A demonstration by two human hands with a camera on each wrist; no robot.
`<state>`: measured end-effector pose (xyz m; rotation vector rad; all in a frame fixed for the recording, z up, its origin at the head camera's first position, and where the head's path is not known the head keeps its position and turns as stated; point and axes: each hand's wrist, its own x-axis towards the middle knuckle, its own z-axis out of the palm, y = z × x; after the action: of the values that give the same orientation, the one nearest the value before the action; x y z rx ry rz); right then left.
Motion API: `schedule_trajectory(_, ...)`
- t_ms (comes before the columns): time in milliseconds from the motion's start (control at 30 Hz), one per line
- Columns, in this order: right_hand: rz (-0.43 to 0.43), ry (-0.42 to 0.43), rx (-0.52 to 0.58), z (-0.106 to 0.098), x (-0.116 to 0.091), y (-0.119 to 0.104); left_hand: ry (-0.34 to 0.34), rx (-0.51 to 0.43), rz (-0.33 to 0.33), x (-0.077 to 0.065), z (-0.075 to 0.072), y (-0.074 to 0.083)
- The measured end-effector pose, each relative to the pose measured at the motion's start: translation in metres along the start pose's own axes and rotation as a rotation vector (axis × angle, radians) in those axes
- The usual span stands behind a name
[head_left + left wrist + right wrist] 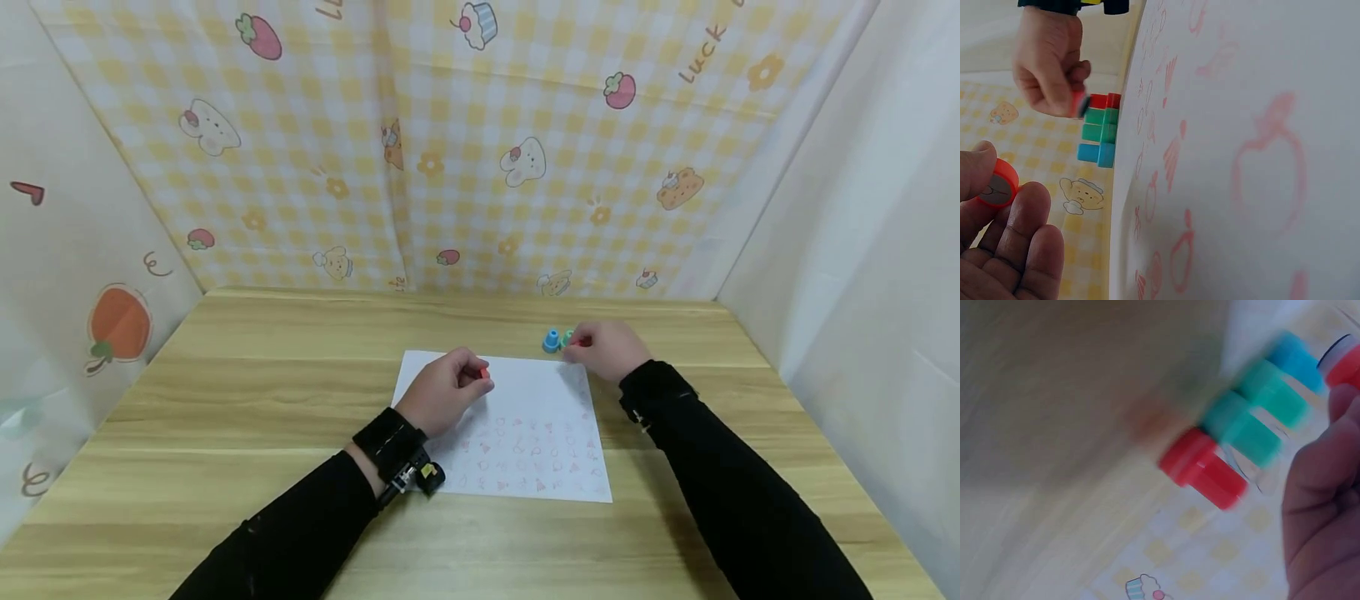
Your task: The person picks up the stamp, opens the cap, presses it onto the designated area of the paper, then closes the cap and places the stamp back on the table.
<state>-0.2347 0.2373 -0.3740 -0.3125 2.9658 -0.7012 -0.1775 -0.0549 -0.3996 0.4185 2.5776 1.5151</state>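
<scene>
My left hand (446, 392) is above the left part of a white sheet of paper (532, 387), pinching a short round red piece (999, 189) with a grey face, perhaps a stamp's cap. Beyond the sheet's far right corner, my right hand (611, 348) holds a red stamp (1344, 365) between thumb and fingers. That hand is beside a row of capped stamps: a blue stamp (1295, 359), two green stamps (1275, 394) and a red stamp (1204, 469). In the head view the hand hides part of this row. Red fruit-like prints (1270, 181) cover the sheet's near part.
The sheet and stamps are on a wooden table (285, 392). A yellow checked cloth (465, 208) hangs along its back edge, and pale cloths (855, 192) close both sides. The right wrist view is blurred.
</scene>
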Motion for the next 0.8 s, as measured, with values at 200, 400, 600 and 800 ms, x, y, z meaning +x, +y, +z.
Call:
schedule_trajectory(200, 0.053, 0.116, 0.291, -0.011, -0.014, -0.011, 0.010, -0.010, 0.008, -0.001, 0.001, -0.001)
schedule_trajectory(400, 0.007, 0.053, 0.509, 0.004, -0.027, -0.032, 0.005, -0.078, 0.007, -0.002, 0.003, 0.000)
schedule_trajectory(600, -0.021, -0.050, 0.587, 0.017, -0.040, -0.055, -0.002, -0.108, 0.033, 0.001, 0.006, 0.001)
schedule_trajectory(800, -0.028, -0.082, 0.625, 0.027, -0.044, -0.068, 0.002, -0.075, 0.036, 0.000, 0.007, 0.004)
